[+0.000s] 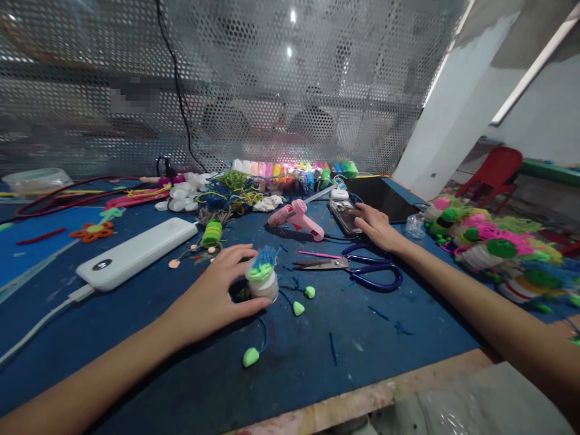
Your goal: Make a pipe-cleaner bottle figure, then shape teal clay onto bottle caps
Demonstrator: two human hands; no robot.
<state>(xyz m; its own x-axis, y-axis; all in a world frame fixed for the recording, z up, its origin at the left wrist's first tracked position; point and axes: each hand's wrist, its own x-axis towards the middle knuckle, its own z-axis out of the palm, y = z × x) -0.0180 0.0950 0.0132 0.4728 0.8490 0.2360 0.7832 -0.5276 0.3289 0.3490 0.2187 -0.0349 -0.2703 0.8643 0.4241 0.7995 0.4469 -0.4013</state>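
My left hand [217, 287] curls its thumb and fingers around a small white craft figure [263, 289] that stands on the table. The figure has a green clay band, a tuft of blue yarn on top, and blue yarn limbs ending in green clay lumps [251, 357]. My right hand [378, 228], fingers stretched out, touches the screen of a phone [345, 219]. Between the hands lie blue-handled scissors [376, 273], a pink stick [319, 255] and a pink glue gun [296, 219].
A white power bank [136, 254] with a cable lies at left, near a green striped figure [212, 233]. Yarn [235, 187] and clay packs [290, 172] line the back. A dark tablet [383, 199] lies behind the phone. Several yarn-haired figures [489, 252] crowd the right edge.
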